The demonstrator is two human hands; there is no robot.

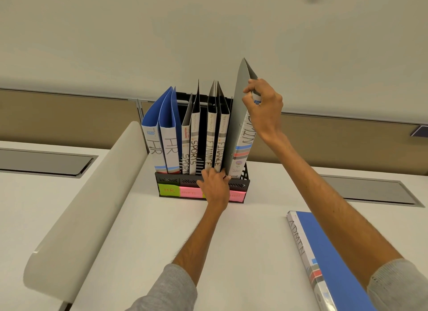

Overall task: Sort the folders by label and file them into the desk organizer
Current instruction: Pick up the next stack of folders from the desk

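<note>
A black mesh desk organizer [169, 180] stands on the white desk, with coloured sticky labels along its front. It holds two blue HR folders [162, 146], two SPORTS folders [193, 148] and two FINANCE folders [215, 146], all upright. My right hand [262, 106] grips the top of a grey ADMIN folder [238, 125], which stands tilted in the rightmost slot. My left hand [214, 185] rests on the organizer's front rim, its fingers against the FINANCE folders. A blue ADMIN folder [324, 252] lies flat on the desk at the lower right.
A low rounded white divider [88, 206] runs along the left of the desk. Grey recessed cable flaps [370, 190] sit in the desk at both sides. A beige partition [335, 144] stands behind the organizer.
</note>
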